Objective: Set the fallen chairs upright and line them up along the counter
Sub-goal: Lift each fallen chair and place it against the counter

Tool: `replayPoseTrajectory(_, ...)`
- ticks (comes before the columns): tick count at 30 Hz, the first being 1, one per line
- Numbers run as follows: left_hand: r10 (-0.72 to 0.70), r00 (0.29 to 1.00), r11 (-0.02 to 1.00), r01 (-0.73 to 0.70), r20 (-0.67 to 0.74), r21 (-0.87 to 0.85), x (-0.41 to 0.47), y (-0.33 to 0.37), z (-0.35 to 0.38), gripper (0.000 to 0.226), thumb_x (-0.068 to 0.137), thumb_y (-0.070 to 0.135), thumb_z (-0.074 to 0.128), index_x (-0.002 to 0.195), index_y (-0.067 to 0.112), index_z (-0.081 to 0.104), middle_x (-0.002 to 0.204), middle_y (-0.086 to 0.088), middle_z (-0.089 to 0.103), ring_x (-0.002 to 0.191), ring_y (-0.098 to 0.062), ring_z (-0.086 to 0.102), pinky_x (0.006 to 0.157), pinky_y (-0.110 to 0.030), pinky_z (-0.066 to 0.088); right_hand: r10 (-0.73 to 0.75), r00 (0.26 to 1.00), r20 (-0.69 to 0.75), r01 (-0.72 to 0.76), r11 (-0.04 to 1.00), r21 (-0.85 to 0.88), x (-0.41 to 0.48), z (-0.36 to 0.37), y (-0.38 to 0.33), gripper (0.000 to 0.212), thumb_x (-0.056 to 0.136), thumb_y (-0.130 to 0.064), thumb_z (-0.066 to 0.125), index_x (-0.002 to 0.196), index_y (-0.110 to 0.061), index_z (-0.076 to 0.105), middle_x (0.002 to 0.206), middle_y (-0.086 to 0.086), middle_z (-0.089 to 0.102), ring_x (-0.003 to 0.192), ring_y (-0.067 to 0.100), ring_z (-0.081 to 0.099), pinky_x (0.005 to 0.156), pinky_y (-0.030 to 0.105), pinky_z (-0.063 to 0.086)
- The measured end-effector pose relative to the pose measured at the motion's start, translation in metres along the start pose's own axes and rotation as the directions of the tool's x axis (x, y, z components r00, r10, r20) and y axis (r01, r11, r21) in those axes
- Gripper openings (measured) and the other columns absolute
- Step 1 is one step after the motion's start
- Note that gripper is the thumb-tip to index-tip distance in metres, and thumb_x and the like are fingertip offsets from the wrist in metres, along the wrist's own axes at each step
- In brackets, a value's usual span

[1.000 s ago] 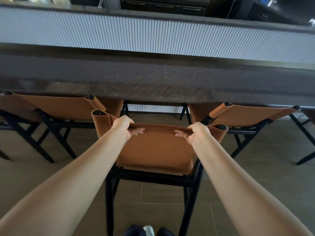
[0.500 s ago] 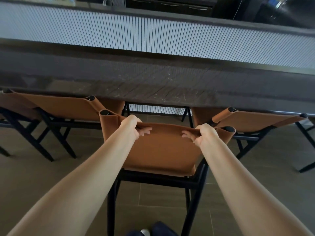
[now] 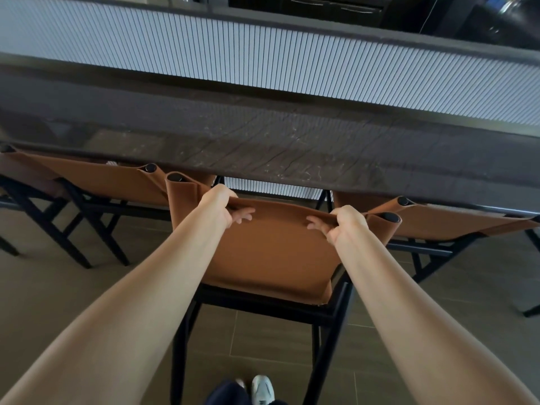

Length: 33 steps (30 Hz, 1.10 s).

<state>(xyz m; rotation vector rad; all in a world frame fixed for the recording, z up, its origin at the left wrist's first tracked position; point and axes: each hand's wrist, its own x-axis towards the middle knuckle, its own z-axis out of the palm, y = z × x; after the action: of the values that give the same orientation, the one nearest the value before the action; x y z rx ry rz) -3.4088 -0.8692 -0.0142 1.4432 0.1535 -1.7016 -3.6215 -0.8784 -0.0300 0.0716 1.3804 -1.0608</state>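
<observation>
A middle chair [image 3: 271, 252] with a tan leather back and black metal frame stands upright in front of me, its top edge close under the dark counter [image 3: 263, 147]. My left hand [image 3: 222, 207] grips the top edge of its backrest left of centre, fingers curled over it. My right hand [image 3: 342, 225] grips the same edge right of centre. A left chair [image 3: 96, 182] and a right chair [image 3: 455, 222], both upright, flank it along the counter, their backs nearly touching the middle chair's corners.
The counter's dark wood top overhangs the chair seats, with a ribbed white panel [image 3: 263, 54] behind it. Dark cabinets [image 3: 306, 7] stand beyond. Brown tiled floor [image 3: 43, 287] lies around the chair legs. My shoe [image 3: 263, 388] shows at the bottom edge.
The middle chair has slid forward toward the counter with both hands still gripping its backrest; its top corners now sit nearly level with the neighbouring chairs' backs.
</observation>
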Motion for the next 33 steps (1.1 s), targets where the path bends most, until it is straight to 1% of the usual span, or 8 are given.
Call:
replayPoseTrajectory(4, 0.014, 1.000, 1.000, -0.014, 0.017, 0.001, 0.005, 0.008, 0.008, 0.048, 0.098, -0.003, 0.045, 0.143, -0.012, 0.029, 0.153, -0.032, 0.024, 0.129, -0.049, 0.044, 0.085, -0.043, 0.057, -0.020, 1.000, -0.006, 0.020, 1.000, -0.009, 0.013, 0.007, -0.007, 0.045, 0.099, 0.003, 0.040, 0.143, 0.004, 0.033, 0.143, 0.038, 0.034, 0.125, 0.059, 0.042, 0.054, 0.051, 0.057)
replayPoseTrajectory(7, -0.010, 1.000, 1.000, 0.010, 0.023, 0.006, 0.007, 0.015, 0.013, 0.049, 0.099, -0.003, 0.043, 0.143, -0.014, 0.026, 0.154, -0.032, 0.022, 0.131, -0.048, 0.042, 0.098, -0.041, 0.050, -0.055, 0.998, -0.034, 0.054, 0.998, -0.032, 0.023, 0.010, -0.009, 0.047, 0.098, 0.003, 0.041, 0.144, 0.003, 0.032, 0.144, 0.037, 0.034, 0.121, 0.062, 0.043, 0.043, 0.051, 0.055)
replayPoseTrajectory(12, 0.003, 0.998, 0.998, -0.007, 0.060, 0.070, 0.010, 0.022, 0.017, 0.046, 0.100, -0.001, 0.042, 0.140, -0.016, 0.026, 0.151, -0.037, 0.021, 0.129, -0.050, 0.044, 0.101, -0.043, 0.048, -0.056, 0.996, -0.064, 0.053, 0.998, -0.046, 0.032, 0.015, -0.014, 0.047, 0.097, 0.001, 0.046, 0.143, 0.002, 0.034, 0.139, 0.038, 0.039, 0.116, 0.059, 0.050, 0.037, 0.045, 0.053)
replayPoseTrajectory(16, 0.015, 0.998, 0.996, -0.020, 0.061, 0.089, 0.013, 0.025, 0.019, 0.047, 0.098, -0.005, 0.043, 0.141, -0.014, 0.028, 0.150, -0.037, 0.024, 0.128, -0.050, 0.045, 0.099, -0.043, 0.050, -0.065, 0.994, -0.090, 0.057, 0.994, -0.088, 0.035, 0.018, -0.016, 0.047, 0.097, -0.002, 0.047, 0.142, 0.002, 0.035, 0.138, 0.036, 0.042, 0.109, 0.057, 0.055, 0.037, 0.042, 0.052)
replayPoseTrajectory(24, 0.039, 0.996, 0.992, -0.049, 0.083, 0.117, 0.018, 0.025, 0.015, 0.046, 0.096, -0.007, 0.040, 0.140, -0.012, 0.029, 0.145, -0.042, 0.025, 0.123, -0.053, 0.048, 0.089, -0.047, 0.055, -0.064, 0.995, -0.076, 0.058, 0.995, -0.078, 0.027, 0.018, -0.015, 0.048, 0.097, -0.001, 0.046, 0.144, 0.001, 0.033, 0.140, 0.035, 0.042, 0.115, 0.054, 0.054, 0.035, 0.040, 0.050)
replayPoseTrajectory(30, 0.005, 0.995, 0.990, -0.020, 0.103, 0.141, 0.011, 0.023, 0.011, 0.046, 0.098, -0.006, 0.038, 0.142, -0.013, 0.027, 0.150, -0.038, 0.021, 0.129, -0.050, 0.044, 0.098, -0.042, 0.051, -0.045, 0.999, -0.030, 0.043, 0.997, -0.067, 0.012, 0.011, -0.010, 0.046, 0.099, -0.002, 0.043, 0.143, 0.005, 0.032, 0.142, 0.035, 0.040, 0.117, 0.046, 0.056, 0.030, 0.030, 0.045)
replayPoseTrajectory(32, -0.004, 0.994, 0.990, -0.012, 0.109, 0.139, 0.009, 0.024, 0.010, 0.046, 0.098, -0.007, 0.037, 0.142, -0.015, 0.025, 0.151, -0.039, 0.018, 0.131, -0.051, 0.041, 0.101, -0.042, 0.048, -0.013, 1.000, -0.012, 0.012, 0.998, -0.056, 0.008, 0.011, -0.010, 0.049, 0.099, -0.005, 0.042, 0.145, 0.006, 0.028, 0.145, 0.035, 0.036, 0.116, 0.043, 0.057, 0.034, 0.035, 0.048)
replayPoseTrajectory(33, -0.005, 0.994, 0.991, -0.010, 0.113, 0.134, 0.008, 0.024, 0.010, 0.046, 0.098, -0.007, 0.037, 0.142, -0.015, 0.024, 0.151, -0.039, 0.017, 0.131, -0.052, 0.040, 0.102, -0.042, 0.047, -0.003, 1.000, -0.008, 0.003, 0.999, -0.041, 0.005, 0.011, -0.009, 0.049, 0.100, -0.004, 0.042, 0.145, 0.006, 0.027, 0.148, 0.035, 0.032, 0.118, 0.043, 0.056, 0.044, 0.038, 0.055)
